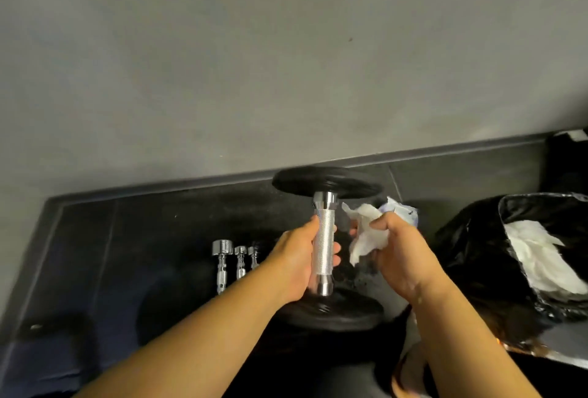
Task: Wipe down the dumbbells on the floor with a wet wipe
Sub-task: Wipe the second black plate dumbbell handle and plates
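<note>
Two hands in view, both bare. Left hand [296,265] grips the large dumbbell [324,232] with fingers curled round the knurled chrome handle from its left side, thumb tip up near the upper part of the grip. Dumbbell stands on end: one black plate at the top, near the skirting, the other black plate at the bottom, just ahead of the person's body; whether the bottom plate bears on the floor [143,238] cannot be told. Right hand [397,251] pinches a crumpled white wet wipe [366,235] between thumb and curled fingers. Wipe is just to the right of the handle, a narrow gap showing between them. Behind the right hand, partly hidden, a white and purple packet [404,211]. Three small chrome dumbbells [238,262] lie side by side on the dark floor, left of the left wrist, apart from the large one. At far right, a black bag [471,254] sits open with white crumpled wipes [541,257] inside. Grey wall [286,63] fills the upper frame.
</note>
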### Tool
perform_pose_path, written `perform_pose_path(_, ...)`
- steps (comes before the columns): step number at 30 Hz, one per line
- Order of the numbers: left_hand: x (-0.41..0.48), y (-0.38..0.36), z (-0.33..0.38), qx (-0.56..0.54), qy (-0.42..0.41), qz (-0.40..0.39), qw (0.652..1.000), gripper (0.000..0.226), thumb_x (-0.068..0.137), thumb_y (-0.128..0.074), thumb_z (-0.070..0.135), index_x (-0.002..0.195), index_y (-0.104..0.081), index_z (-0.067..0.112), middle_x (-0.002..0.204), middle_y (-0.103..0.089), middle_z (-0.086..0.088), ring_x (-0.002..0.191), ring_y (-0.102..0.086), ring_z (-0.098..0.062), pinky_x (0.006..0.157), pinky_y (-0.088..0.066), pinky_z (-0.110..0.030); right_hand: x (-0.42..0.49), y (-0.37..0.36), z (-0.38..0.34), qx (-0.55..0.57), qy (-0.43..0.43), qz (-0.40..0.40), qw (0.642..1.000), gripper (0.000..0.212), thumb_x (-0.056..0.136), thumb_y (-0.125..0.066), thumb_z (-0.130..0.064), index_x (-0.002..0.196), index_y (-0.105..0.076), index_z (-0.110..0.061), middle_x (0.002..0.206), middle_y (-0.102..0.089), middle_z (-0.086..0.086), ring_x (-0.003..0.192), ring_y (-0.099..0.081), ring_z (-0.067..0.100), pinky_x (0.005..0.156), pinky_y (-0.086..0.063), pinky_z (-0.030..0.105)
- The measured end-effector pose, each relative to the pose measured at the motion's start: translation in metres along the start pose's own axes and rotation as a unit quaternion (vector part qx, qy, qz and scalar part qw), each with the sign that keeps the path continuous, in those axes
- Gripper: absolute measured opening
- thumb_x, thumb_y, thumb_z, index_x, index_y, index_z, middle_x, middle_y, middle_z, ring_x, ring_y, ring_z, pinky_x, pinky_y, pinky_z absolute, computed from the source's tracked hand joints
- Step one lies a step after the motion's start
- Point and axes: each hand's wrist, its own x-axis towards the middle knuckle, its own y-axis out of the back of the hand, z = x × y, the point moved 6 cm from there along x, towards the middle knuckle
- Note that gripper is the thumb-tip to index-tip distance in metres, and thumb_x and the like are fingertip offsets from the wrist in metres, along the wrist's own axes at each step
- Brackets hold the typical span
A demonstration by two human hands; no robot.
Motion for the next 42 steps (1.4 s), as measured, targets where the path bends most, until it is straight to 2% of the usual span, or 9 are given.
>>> perform_pose_path(3, -0.048, 0.025, 0.016, -0.029, -0.027, -0.001, 0.999, 0.039, 0.099, -0.042, 0.040, 0.112, -0.063, 0.010, 0.100, -0.066, -0.014, 0.091, -0.064, -0.024, 0.082, -0.052, -0.034, -0.031, -0.047, -0.017, 0.011, 0.031, -0.080, 0.996, 0.034, 0.069, -0.036, -0.004, 0.077, -0.069, -0.005, 0.074, -0.057, 0.021, 0.070, -0.058, 0.023, 0.077, -0.045, 0.032)
perform_pose_path(11, -0.125, 0.093, 0.032, -0.104, -0.077, 0.041, 0.991, 0.042, 0.098, -0.043, 0.042, 0.120, -0.060, 0.011, 0.115, -0.062, -0.014, 0.101, -0.062, -0.025, 0.078, -0.052, -0.035, -0.085, -0.130, -0.027, -0.086, 0.168, -0.088, 0.978, 0.025, 0.090, -0.049, 0.007, 0.093, -0.067, -0.009, 0.079, -0.073, 0.003, 0.070, -0.068, 0.012, 0.061, -0.054, 0.022)
perform_pose_path(15, -0.136, 0.120, 0.023, -0.128, -0.095, 0.062, 0.985, 0.042, 0.097, -0.041, 0.046, 0.115, -0.063, 0.016, 0.115, -0.064, -0.014, 0.102, -0.064, -0.027, 0.090, -0.051, -0.043, -0.100, -0.157, -0.015, -0.192, 0.221, -0.040, 0.955, 0.013, 0.089, -0.060, -0.002, 0.090, -0.071, -0.010, 0.076, -0.072, 0.002, 0.063, -0.064, 0.007, 0.055, -0.048, 0.018)
perform_pose_path(20, -0.127, 0.141, 0.005, -0.153, -0.092, 0.099, 0.979, 0.049, 0.097, -0.037, 0.050, 0.122, -0.059, 0.015, 0.112, -0.068, -0.016, 0.101, -0.065, -0.031, 0.095, -0.049, -0.050, -0.089, -0.189, 0.014, -0.312, 0.238, 0.027, 0.919, 0.032, 0.091, -0.061, -0.014, 0.065, -0.068, -0.031, 0.080, -0.071, -0.003, 0.078, -0.067, 0.015, 0.072, -0.054, 0.031)
perform_pose_path(24, -0.116, 0.149, 0.006, -0.155, -0.113, 0.102, 0.976, 0.038, 0.101, -0.036, 0.039, 0.103, -0.066, 0.015, 0.095, -0.073, -0.012, 0.090, -0.069, -0.023, 0.078, -0.056, -0.038, -0.074, -0.222, 0.040, -0.370, 0.209, 0.025, 0.905, 0.022, 0.094, -0.048, -0.007, 0.078, -0.063, -0.006, 0.076, -0.066, 0.012, 0.072, -0.063, 0.024, 0.067, -0.054, 0.033)
perform_pose_path(28, -0.109, 0.149, 0.014, -0.104, -0.132, 0.120, 0.978, 0.035, 0.102, -0.036, 0.032, 0.086, -0.064, 0.018, 0.083, -0.070, -0.007, 0.080, -0.066, -0.021, 0.075, -0.053, -0.037, -0.054, -0.233, 0.046, -0.363, 0.154, 0.035, 0.918, 0.022, 0.093, -0.047, -0.003, 0.097, -0.066, -0.012, 0.085, -0.066, 0.004, 0.075, -0.060, 0.015, 0.061, -0.046, 0.022)
perform_pose_path(33, -0.100, 0.153, 0.018, -0.094, -0.148, 0.091, 0.980, 0.046, 0.100, -0.032, 0.046, 0.095, -0.065, 0.014, 0.087, -0.070, -0.015, 0.083, -0.067, -0.029, 0.087, -0.053, -0.047, -0.045, -0.237, 0.039, -0.265, 0.035, 0.021, 0.963, 0.026, 0.088, -0.043, 0.001, 0.071, -0.057, -0.011, 0.062, -0.056, 0.008, 0.053, -0.052, 0.021, 0.044, -0.038, 0.023)
perform_pose_path(38, -0.101, 0.146, 0.024, -0.147, -0.152, -0.079, 0.974, 0.053, 0.100, -0.026, 0.048, 0.106, -0.056, 0.005, 0.072, -0.058, -0.006, 0.063, -0.056, -0.016, 0.065, -0.049, -0.030, -0.035, -0.239, 0.034, -0.131, -0.100, -0.136, 0.977, 0.032, 0.091, -0.035, -0.014, 0.105, -0.060, 0.002, 0.072, -0.056, 0.015, 0.063, -0.053, 0.024, 0.062, -0.043, 0.033)
perform_pose_path(42, -0.120, 0.136, 0.035, -0.171, -0.150, -0.206, 0.952, 0.050, 0.099, -0.025, 0.049, 0.104, -0.054, 0.008, 0.074, -0.055, -0.006, 0.064, -0.053, -0.015, 0.065, -0.047, -0.027, -0.037, -0.248, 0.028, -0.079, -0.135, -0.205, 0.966, 0.041, 0.084, -0.040, -0.018, 0.103, -0.066, 0.007, 0.095, -0.069, 0.023, 0.080, -0.068, 0.028, 0.083, -0.054, 0.038)
